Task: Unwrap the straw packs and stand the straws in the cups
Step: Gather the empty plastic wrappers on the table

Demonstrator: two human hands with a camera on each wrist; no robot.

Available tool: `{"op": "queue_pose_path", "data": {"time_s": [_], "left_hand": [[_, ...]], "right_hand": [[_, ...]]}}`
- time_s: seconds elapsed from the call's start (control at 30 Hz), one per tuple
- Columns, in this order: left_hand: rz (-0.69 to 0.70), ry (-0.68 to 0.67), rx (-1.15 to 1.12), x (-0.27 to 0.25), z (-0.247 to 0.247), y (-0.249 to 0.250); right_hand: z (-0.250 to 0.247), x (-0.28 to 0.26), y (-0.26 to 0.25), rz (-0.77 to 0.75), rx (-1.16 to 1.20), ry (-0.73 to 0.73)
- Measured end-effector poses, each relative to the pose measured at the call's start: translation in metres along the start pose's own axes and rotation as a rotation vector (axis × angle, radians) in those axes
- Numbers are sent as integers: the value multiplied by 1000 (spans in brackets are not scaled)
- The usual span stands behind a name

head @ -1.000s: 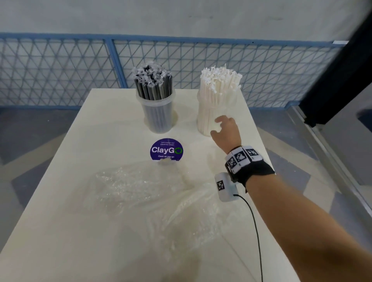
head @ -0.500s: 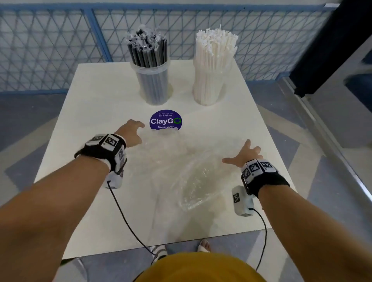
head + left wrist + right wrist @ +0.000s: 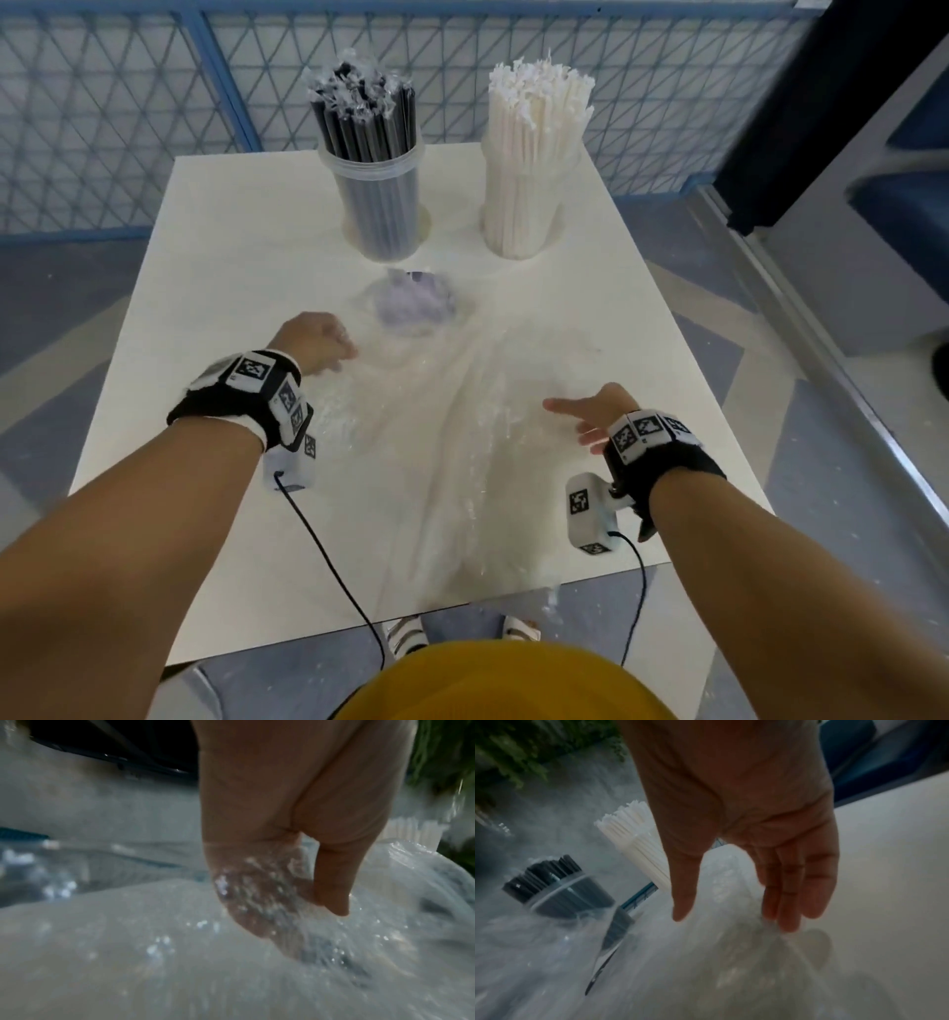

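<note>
Two clear cups stand at the table's far side: the left cup (image 3: 377,205) holds black straws (image 3: 364,118), the right cup (image 3: 529,205) holds white straws (image 3: 539,118). Both cups also show in the right wrist view, black (image 3: 559,888) and white (image 3: 631,841). A sheet of clear plastic wrap (image 3: 462,437) lies crumpled across the table's middle, down to the near edge. My left hand (image 3: 316,342) curls at its left side; up close, the left hand (image 3: 295,919) pinches the wrap (image 3: 154,953). My right hand (image 3: 590,416) is spread flat, and up close its (image 3: 734,921) fingertips touch the wrap.
A round purple sticker (image 3: 416,303) shows dimly through the wrap in front of the cups. A blue mesh fence (image 3: 102,103) runs behind the cream table (image 3: 231,257). A dark post (image 3: 821,103) stands at the right. My feet are under the near edge.
The right hand came back from the white straws' cup and the left hand came into view. The wrap now covers the purple sticker and reaches the near edge. My left hand has closed on it.
</note>
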State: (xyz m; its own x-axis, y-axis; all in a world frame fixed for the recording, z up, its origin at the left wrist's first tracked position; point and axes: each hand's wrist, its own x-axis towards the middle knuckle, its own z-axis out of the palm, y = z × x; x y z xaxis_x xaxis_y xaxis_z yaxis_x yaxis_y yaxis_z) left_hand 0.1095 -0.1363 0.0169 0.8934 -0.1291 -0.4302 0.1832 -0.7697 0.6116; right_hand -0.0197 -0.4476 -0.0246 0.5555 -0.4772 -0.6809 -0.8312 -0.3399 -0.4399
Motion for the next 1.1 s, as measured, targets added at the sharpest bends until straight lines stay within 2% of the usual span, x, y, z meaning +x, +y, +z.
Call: {"op": "queue_pose_path", "data": {"time_s": [0.1, 0.17, 0.23, 0.33, 0.47, 0.53, 0.63, 0.67, 0.7, 0.8, 0.83, 0.9, 0.97, 1.03, 1.1], "left_hand": [[89, -54, -204, -12, -11, 23], [167, -86, -297, -24, -14, 41], [209, -126, -410, -36, -12, 55], [182, -250, -530, -48, 2, 68], [30, -427, -660, -57, 41, 70], [4, -371, -620, -55, 65, 68], [50, -82, -337, -42, 84, 58], [51, -41, -285, -38, 85, 54], [44, -59, -279, -35, 84, 51], [4, -256, -399, -32, 82, 44], [6, -278, -432, -33, 83, 44], [40, -220, -519, -33, 86, 46], [53, -103, -642, -31, 89, 51], [76, -13, -721, -33, 90, 60], [128, 13, -765, -37, 88, 71]], "right_hand": [[12, 1, -6, -29, 7, -49], [17, 2, -9, -107, 7, -49], [20, 3, -11, -152, 103, -55], [22, 7, -15, -143, 302, -81], [22, 0, -32, -216, 509, -7], [21, -9, -40, -262, 600, -34], [19, -13, -45, -298, 643, -148], [19, -11, -44, -319, 607, -159], [18, -11, -44, -357, 567, -172], [12, -12, -44, -446, 554, -220], [10, -12, -45, -454, 597, -225], [5, -13, -50, -419, 748, -297], [-1, -10, -54, -377, 815, -428], [-5, -8, -59, -392, 640, -539], [-8, -10, -62, -461, 424, -601]]}}
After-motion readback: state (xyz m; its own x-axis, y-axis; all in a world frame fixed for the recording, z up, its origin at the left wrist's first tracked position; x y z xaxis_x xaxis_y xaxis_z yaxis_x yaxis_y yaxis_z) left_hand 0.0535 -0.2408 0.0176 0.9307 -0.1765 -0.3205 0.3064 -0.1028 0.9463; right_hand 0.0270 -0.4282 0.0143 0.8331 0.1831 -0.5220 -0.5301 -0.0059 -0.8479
